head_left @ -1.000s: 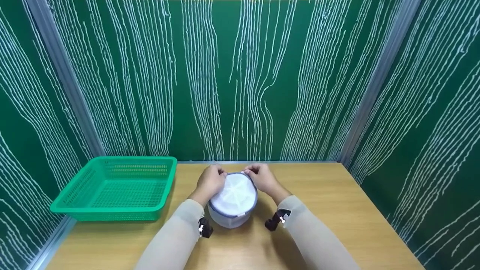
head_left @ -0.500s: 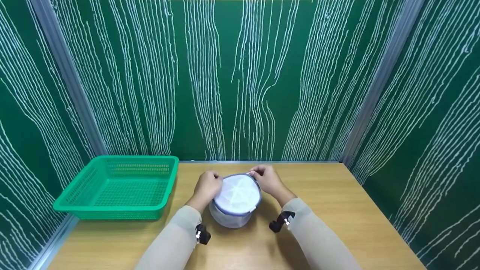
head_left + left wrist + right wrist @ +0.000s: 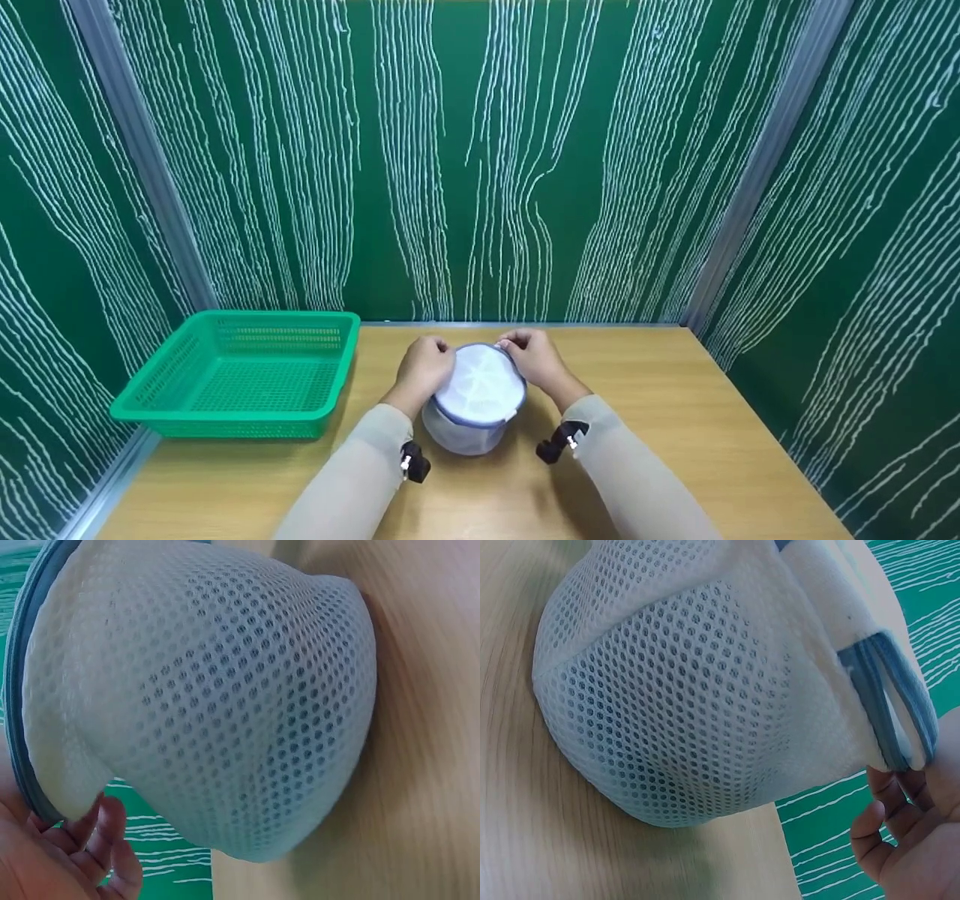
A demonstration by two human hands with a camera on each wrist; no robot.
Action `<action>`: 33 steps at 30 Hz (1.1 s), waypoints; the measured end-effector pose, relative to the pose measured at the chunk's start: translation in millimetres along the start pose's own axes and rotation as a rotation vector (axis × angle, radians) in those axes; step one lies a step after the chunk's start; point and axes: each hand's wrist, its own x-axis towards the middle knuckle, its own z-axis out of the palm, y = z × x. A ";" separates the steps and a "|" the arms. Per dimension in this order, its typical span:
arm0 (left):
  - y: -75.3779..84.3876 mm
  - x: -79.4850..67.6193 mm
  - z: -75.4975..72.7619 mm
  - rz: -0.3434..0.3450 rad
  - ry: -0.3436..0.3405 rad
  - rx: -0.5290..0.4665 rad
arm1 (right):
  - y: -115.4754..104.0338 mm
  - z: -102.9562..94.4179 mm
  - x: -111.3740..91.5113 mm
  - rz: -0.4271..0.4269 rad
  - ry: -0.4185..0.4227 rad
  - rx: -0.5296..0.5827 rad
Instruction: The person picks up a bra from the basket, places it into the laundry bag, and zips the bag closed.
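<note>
A white mesh laundry bag [image 3: 480,386] with a round top and blue-grey trim stands on the table between both hands. My left hand [image 3: 426,369] pinches the trim at the far left of the top; in the left wrist view its fingers [image 3: 109,825] curl at the edge below the mesh side [image 3: 225,697]. At the far right of the rim, my right hand [image 3: 536,361] pinches the edge by a small white tab. The right wrist view has two blue trim bands [image 3: 885,701] with a narrow gap between them, ending at the fingertips.
A green plastic basket [image 3: 328,409] with slotted walls stands on the left of the wooden table [image 3: 645,450]. Green walls [image 3: 675,247] with wavy white lines enclose the back and sides. Each wrist carries a small black camera.
The bag's top has shifted slightly right and tilted more. My right hand moved a little right along with it. My left hand drew back left, then came in again at the rim.
</note>
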 end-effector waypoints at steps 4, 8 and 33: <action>9.1 1.1 3.6 0.066 0.003 0.103 | 0.0 0.2 0.0 0.006 -0.008 0.006; 18.2 0.8 8.7 0.119 -0.030 0.136 | -3.2 1.3 0.2 0.003 -0.010 0.006; 12.5 11.1 8.6 0.119 -0.012 0.170 | -8.7 5.1 -0.1 -0.067 -0.053 0.012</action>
